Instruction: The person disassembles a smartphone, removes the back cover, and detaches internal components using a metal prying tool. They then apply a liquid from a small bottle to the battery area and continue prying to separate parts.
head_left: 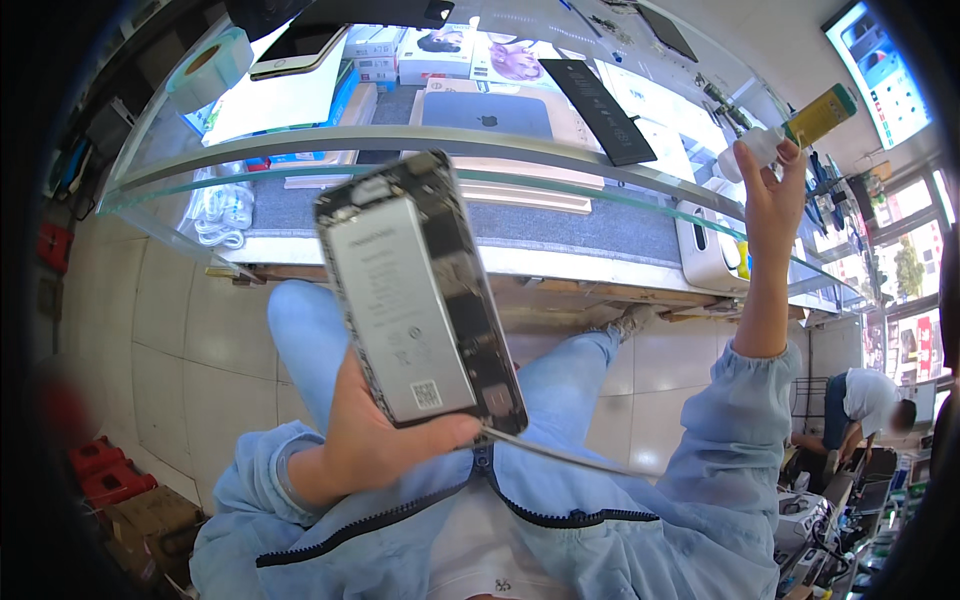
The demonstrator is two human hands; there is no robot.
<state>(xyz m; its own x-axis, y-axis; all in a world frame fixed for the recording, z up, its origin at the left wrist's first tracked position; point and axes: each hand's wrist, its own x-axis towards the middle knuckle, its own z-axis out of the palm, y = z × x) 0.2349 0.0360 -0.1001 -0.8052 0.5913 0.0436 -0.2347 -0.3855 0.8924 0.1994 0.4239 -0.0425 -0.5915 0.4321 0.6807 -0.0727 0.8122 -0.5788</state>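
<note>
Head view, looking down over a light blue zipped jacket [600, 520]: the left hand [375, 425] is raised before the chest, palm up, fingers curled under and thumb closed over the lower edge of an opened rectangular dark smartphone body with a large grey battery exposed [418, 292]. The phone body stands tilted, top end leaning away to the upper left of that hand, its inner side facing the camera; circuit parts run along the battery's right side. A thin pale strip [560, 455] trails from the lower corner of the phone, off to the right of the left thumb. The right hand [772, 195] is lifted high on an extended forearm, fingers pinched together around a small white plastic bottle with a yellow-green label and dark green cap [800, 128]; the bottle lies tilted, cap end pointing up and to the right of the fingers. Beyond both hands runs a curved glass counter [300, 145]. On its top, above the left hand, lie a white tape roll [210, 68], a gold-edged phone [298, 50] and a flat black rectangular battery [598, 108]. Beside the right wrist stands a white box-shaped device [705, 245]. Far below the right hand, another person in a white shirt [865, 400] bends over a cluttered bench.
</note>
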